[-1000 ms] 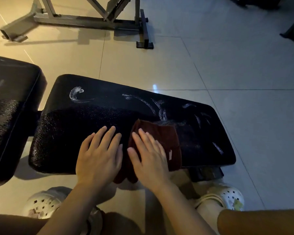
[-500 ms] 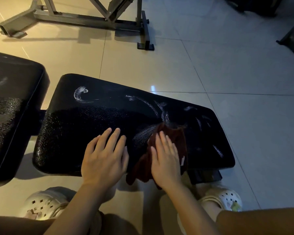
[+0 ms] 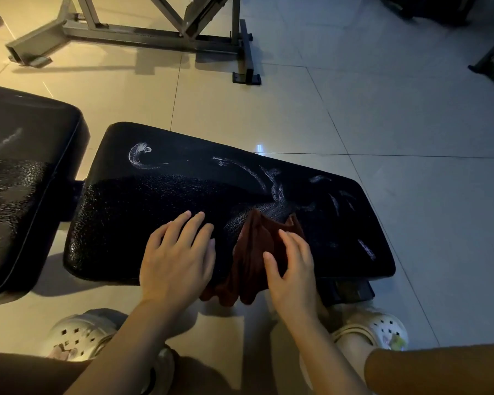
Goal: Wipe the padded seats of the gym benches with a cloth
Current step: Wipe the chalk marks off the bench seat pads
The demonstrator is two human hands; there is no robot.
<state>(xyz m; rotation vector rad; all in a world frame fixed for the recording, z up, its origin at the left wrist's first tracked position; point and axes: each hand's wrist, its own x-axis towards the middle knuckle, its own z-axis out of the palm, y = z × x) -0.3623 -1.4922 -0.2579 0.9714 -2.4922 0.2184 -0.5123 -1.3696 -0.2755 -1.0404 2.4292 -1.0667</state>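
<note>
Item: black padded vinyl bench seat, pebbled surface, lying low over the pale tiled floor and serving here as the counter; whitish smear marks are showing across its far half and right end, so by my reading the wiping is only partly done. Item: dark red-brown cloth, bunched into folds, lying on the near edge of the seat with its lower end hanging over the side. Right hand: resting on the cloth with fingers lightly curled over it and thumb out, apparently pressing it down so it drags across the padding instead of slipping. Left hand: lying flat, fingers straight and slightly spread, directly on the vinyl just beside the cloth, holding nothing, likely bracing the person's weight. Item: second black padded section, to the left, apart from the first by a narrow gap. Item: grey steel equipment frame, standing on the floor beyond. Item: pair of cream perforated clogs, on the person's feet, beneath the seat's near edge.
</note>
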